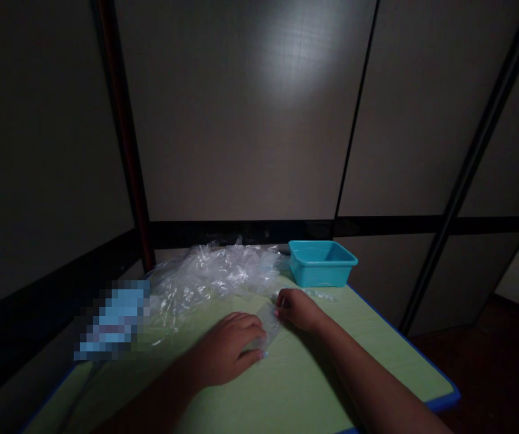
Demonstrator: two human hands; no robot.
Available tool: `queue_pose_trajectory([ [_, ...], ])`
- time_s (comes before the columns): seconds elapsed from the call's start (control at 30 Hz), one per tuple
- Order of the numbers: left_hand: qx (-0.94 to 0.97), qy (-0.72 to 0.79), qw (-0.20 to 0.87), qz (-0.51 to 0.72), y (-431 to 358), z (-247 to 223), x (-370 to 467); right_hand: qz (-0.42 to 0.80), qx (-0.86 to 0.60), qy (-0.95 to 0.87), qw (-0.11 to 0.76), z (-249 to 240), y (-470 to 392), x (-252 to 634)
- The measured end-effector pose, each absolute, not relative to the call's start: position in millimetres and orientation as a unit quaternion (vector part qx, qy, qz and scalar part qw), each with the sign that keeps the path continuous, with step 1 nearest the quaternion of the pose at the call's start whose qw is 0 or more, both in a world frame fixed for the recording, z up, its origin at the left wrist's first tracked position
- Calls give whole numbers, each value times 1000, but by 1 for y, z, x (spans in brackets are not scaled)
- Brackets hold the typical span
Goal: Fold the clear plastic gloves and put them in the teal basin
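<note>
At lower centre, we do best holding the plastic [270, 324] flat, right hand [299, 308] pinching its edge, left hand [226, 349] touching it, grip unclear.

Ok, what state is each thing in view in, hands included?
Teal basin: upright, uncovered
Plastic heap: crumpled, loosely spread
Small clear plastic piece: lying near-flat between the hands
Left hand: thumb and fingers parted
Right hand: fingers curled, grip unclear
Blue item: pixelated, cannot tell

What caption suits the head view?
Two bare hands on a small clear plastic bag, near a turquoise rectangular plastic tub.
</note>
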State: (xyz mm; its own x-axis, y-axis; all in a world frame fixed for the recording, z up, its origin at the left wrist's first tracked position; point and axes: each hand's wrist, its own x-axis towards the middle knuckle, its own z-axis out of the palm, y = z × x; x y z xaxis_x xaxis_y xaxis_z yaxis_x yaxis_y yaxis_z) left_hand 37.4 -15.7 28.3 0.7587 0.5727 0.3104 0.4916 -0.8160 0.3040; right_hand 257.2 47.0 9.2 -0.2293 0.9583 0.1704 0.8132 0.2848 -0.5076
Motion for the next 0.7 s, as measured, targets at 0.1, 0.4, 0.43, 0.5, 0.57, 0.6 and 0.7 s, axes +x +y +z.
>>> queue_pose_trajectory([
  [0.1,932,278,105,207,-13,24,37,157,-576,-769,229,11,46,256],
  [0.4,932,276,123,198,-8,16,34,207,-552,-765,258,10,48,258],
  [0.43,932,274,127,201,-8,15,33,220,-544,-765,265,10,49,259],
  [0.5,932,272,129,203,-8,15,33,246,-526,-765,278,10,50,259],
  [0.57,932,273,123,203,-8,15,33,268,-513,-763,287,8,51,260],
  [0.6,933,274,119,203,-8,14,32,278,-509,-762,290,8,51,260],
  [0.7,933,274,113,204,-8,14,32,303,-498,-756,297,5,53,261],
])
